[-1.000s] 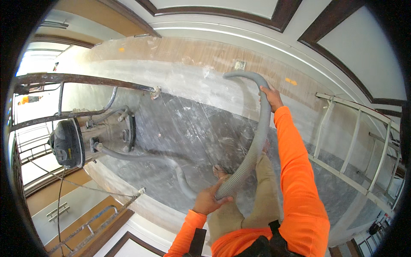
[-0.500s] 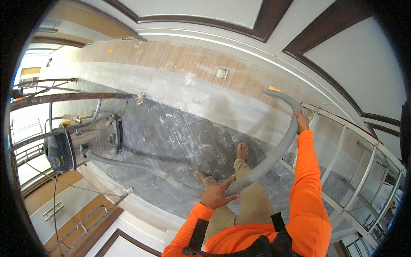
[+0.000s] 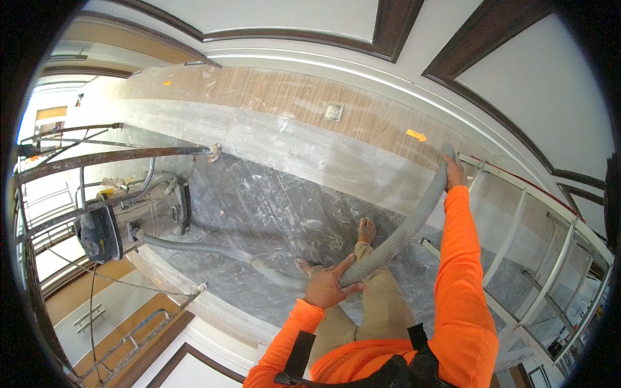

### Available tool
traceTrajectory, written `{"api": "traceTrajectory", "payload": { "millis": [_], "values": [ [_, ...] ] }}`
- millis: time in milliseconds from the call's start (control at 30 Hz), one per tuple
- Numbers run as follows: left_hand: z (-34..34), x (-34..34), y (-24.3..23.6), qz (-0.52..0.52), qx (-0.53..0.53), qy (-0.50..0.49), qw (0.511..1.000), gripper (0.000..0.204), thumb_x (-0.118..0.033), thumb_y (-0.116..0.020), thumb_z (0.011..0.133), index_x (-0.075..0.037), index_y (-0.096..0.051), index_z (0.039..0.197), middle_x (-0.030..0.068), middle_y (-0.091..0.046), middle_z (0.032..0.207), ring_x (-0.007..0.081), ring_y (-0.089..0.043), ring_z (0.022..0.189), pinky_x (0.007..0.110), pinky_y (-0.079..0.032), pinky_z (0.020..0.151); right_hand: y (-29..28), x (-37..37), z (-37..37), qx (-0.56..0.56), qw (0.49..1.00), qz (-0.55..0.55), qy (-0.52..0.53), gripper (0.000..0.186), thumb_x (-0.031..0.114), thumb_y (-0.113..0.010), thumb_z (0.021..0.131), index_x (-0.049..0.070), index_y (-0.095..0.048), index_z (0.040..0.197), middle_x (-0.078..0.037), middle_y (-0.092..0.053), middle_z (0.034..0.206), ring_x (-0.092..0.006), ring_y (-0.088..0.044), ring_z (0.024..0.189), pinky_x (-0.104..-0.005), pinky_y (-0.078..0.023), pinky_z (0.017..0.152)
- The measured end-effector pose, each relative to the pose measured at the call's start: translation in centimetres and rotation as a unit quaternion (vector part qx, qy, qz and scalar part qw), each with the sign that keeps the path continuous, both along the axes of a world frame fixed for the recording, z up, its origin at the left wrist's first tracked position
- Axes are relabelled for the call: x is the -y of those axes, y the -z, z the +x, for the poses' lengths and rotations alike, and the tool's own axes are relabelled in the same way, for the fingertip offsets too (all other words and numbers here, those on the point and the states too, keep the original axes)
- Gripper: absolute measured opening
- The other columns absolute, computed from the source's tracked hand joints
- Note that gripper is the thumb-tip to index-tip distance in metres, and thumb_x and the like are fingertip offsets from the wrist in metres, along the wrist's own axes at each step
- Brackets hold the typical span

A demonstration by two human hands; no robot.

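Note:
A grey ribbed vacuum hose [image 3: 411,229] runs across in front of my legs. My right hand [image 3: 455,174] grips it close to its free end, by the panelled wall and the corner of a white metal frame. Lower down, in front of my thighs, my left hand [image 3: 328,284] is curled round the hose, thumb and fingers on either side of it. From there the hose sags left to a dusty wet-and-dry vacuum [image 3: 152,216], which has a dark head and lies under a scaffold. The hose's open mouth is partly hidden.
A rusty scaffold frame [image 3: 116,155] stands on the left, a white metal frame [image 3: 514,239] on the right. Dusty grey sheeting [image 3: 259,194] covers the floor under my bare feet. A wood-look strip [image 3: 259,87] along the wall bears a yellow arrow sticker [image 3: 417,135].
My right hand has swung the hose's free end to the right, away from the arrow sticker, which now shows whole. The left hand stays on the hose near the same spot.

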State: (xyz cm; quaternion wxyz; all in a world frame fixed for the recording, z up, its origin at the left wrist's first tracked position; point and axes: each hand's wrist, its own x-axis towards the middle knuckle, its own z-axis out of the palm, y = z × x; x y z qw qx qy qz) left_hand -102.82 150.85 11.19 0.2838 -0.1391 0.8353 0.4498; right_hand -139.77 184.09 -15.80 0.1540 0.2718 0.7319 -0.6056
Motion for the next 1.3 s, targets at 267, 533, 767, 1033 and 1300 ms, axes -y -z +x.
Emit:
{"api": "traceTrajectory", "payload": {
  "millis": [267,533,767,1033,1300],
  "values": [
    [0.2,1.6,-1.8,-0.040,0.027,-0.042,0.998,0.086,-0.051,-0.081,0.075,-0.013,-0.047,0.145,0.0257,-0.068,0.106,0.0418,-0.068,0.096,0.045,-0.054,0.082,-9.4,16.5,-3.9,0.030,0.986,-0.134,-0.098,0.068,0.020,-0.073,0.085,0.005,-0.046,0.145,-0.013,-0.061,0.130,-0.0244,-0.062,0.109,-0.0362,-0.051,0.089],
    [-1.6,2.0,0.9,-0.042,-0.007,-0.072,0.997,0.087,-0.057,-0.077,0.075,-0.013,-0.047,0.144,0.0209,-0.069,0.109,0.0370,-0.069,0.098,0.045,-0.053,0.082,-2.8,18.0,-7.1,-0.013,0.995,-0.062,-0.081,0.068,0.019,-0.073,0.087,0.008,-0.044,0.148,-0.011,-0.067,0.108,-0.0192,-0.063,0.087,-0.0314,-0.053,0.075],
    [-3.0,0.8,2.5,-0.059,0.036,-0.038,0.997,0.085,-0.059,-0.072,0.079,-0.015,-0.045,0.146,0.0227,-0.069,0.106,0.0408,-0.069,0.092,0.047,-0.054,0.079,-2.8,9.6,-4.0,-0.007,0.996,0.091,-0.011,0.068,0.024,-0.074,0.083,0.008,-0.049,0.145,-0.021,-0.054,0.138,-0.0309,-0.056,0.121,-0.0413,-0.048,0.096],
    [-8.2,-1.9,4.6,0.003,0.042,0.050,0.998,0.088,-0.056,-0.070,0.084,-0.010,-0.036,0.150,0.0257,-0.068,0.108,0.0438,-0.068,0.093,0.049,-0.054,0.079,-1.9,-4.9,-4.1,-0.023,0.979,0.173,0.102,0.071,0.026,-0.072,0.085,0.008,-0.044,0.148,-0.021,-0.051,0.142,-0.0336,-0.057,0.120,-0.0413,-0.049,0.095],
    [-10.3,-1.6,6.8,-0.009,0.001,0.035,0.999,0.087,-0.050,-0.073,0.082,-0.009,-0.036,0.150,0.0269,-0.066,0.113,0.0446,-0.066,0.096,0.049,-0.053,0.080,-2.9,-4.5,-5.0,-0.018,0.963,0.165,0.212,0.071,0.027,-0.072,0.084,0.016,-0.044,0.149,-0.021,-0.047,0.146,-0.0344,-0.057,0.120,-0.0416,-0.050,0.095]
  ]
}}
